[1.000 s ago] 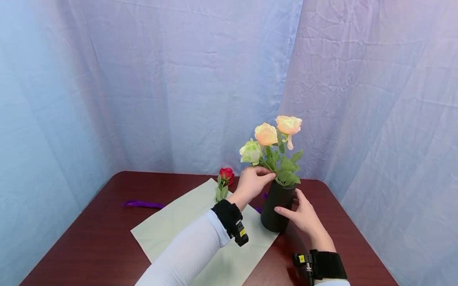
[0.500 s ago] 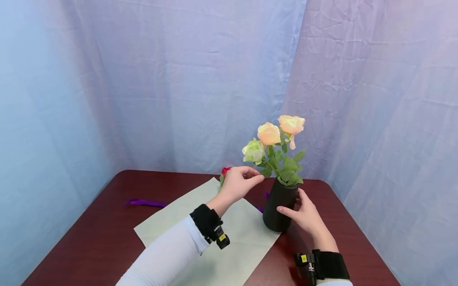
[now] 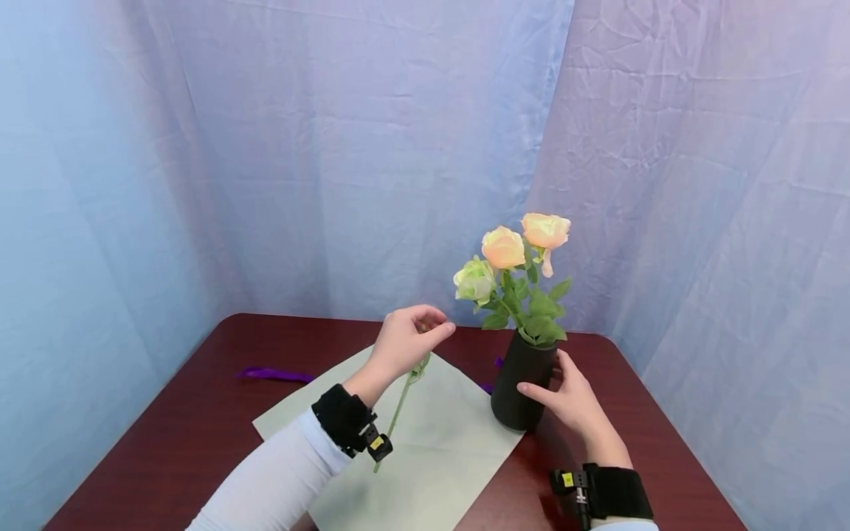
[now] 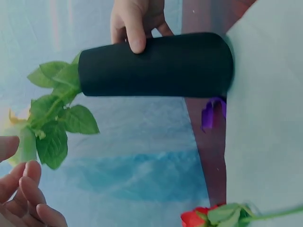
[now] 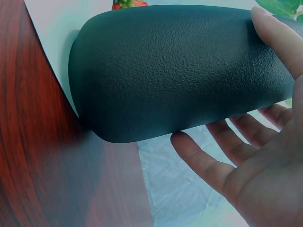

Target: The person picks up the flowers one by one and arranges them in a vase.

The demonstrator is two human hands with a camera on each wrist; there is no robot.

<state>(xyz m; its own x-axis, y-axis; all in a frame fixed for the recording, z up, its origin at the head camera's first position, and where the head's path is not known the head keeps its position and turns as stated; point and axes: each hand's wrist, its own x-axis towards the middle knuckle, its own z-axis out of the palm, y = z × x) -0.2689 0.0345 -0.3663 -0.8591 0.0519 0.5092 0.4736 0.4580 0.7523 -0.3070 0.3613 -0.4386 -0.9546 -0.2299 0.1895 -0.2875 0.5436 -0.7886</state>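
Note:
A dark, matte vase (image 3: 521, 380) stands at the paper's right corner. My right hand (image 3: 576, 398) holds it from the right, thumb on one side and fingers on the other in the right wrist view. Two peach roses (image 3: 503, 248) and a pale green rose (image 3: 474, 280) rise from it among green leaves. My left hand (image 3: 406, 341) hovers over the paper left of the vase, fingers loosely bent with nothing between them. Below it lies a red rose (image 4: 195, 218), its stem (image 3: 398, 414) showing in the head view while the hand covers its bloom there.
A sheet of pale green paper (image 3: 432, 457) lies on the dark red wooden table (image 3: 166, 442). A purple ribbon (image 3: 275, 375) lies to the left, and more purple ribbon (image 4: 213, 112) shows behind the vase. Cloth curtains (image 3: 372, 147) hang around the table's back and sides.
My left hand has drawn away from the flowers in the vase, moving left until it covers the red rose's bloom. My right hand stays at the vase.

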